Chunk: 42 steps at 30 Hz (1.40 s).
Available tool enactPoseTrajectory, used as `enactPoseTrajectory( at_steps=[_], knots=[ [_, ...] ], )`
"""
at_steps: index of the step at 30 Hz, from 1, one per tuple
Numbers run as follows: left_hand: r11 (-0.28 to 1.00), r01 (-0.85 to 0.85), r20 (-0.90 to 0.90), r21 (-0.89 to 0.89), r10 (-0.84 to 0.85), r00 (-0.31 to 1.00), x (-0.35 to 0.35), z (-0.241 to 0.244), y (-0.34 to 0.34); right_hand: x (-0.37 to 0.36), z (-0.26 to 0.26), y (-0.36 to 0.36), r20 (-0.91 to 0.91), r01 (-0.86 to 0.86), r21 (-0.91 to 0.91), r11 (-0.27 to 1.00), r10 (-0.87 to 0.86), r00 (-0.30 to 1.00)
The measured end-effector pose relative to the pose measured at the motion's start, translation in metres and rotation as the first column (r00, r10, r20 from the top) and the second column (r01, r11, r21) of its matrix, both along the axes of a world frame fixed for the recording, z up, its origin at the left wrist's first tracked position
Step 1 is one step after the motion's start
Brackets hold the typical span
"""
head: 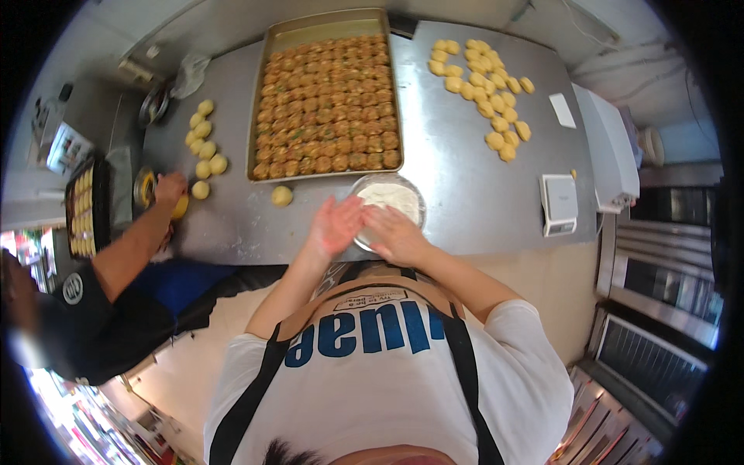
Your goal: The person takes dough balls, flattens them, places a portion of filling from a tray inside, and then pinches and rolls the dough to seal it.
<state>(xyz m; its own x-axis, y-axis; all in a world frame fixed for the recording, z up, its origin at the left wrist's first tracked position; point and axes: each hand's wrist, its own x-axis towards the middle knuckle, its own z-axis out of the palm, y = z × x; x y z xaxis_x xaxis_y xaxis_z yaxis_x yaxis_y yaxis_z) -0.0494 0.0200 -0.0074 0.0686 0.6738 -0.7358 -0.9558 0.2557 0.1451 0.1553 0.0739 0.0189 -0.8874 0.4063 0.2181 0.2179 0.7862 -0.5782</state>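
My left hand [337, 225] is raised at the table's front edge with its palm turned partly up, and I see nothing in that palm. Its fingertips meet my right hand [400, 233], which is tilted with its back towards me. What lies under the right hand is hidden. Both hands are over and beside a round metal bowl of white flour [388, 195]. Behind the bowl stands a large metal tray [325, 26] packed with rows of brown filling balls [325, 110]. A single yellow dough ball [282, 196] sits to the left of the bowl.
Many flattened yellow dough pieces [488, 87] lie at the back right of the steel table [459, 192]. A white kitchen scale [560, 204] stands at the right. On the left are several round dough balls [203, 148], a co-worker's hand [170, 189] and a dark tray of pastries [83, 212].
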Motion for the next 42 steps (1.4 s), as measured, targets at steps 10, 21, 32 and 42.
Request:
enactPoseTrajectory(
  at_steps=[10,21,32,42],
  knots=[
    [0.999,0.021,0.046,0.032,-0.023,0.999,0.035,0.038,0.02,0.136,-0.05,0.178,0.02,0.887,-0.096,0.451,-0.891,0.454],
    [0.984,-0.145,0.045,-0.107,0.15,0.988,0.028,0.025,-0.028,0.216,-0.068,0.261,0.087,0.928,0.077,0.364,-0.93,0.358],
    [0.994,-0.099,0.074,-0.056,0.103,0.992,0.031,0.013,-0.025,0.203,-0.091,0.29,0.132,0.882,0.189,0.433,-0.901,0.414],
    [0.998,0.021,0.075,-0.055,-0.017,0.997,0.029,0.028,-0.01,0.162,-0.084,0.255,-0.302,0.791,-0.609,-0.065,-0.902,-0.307]
  ],
)
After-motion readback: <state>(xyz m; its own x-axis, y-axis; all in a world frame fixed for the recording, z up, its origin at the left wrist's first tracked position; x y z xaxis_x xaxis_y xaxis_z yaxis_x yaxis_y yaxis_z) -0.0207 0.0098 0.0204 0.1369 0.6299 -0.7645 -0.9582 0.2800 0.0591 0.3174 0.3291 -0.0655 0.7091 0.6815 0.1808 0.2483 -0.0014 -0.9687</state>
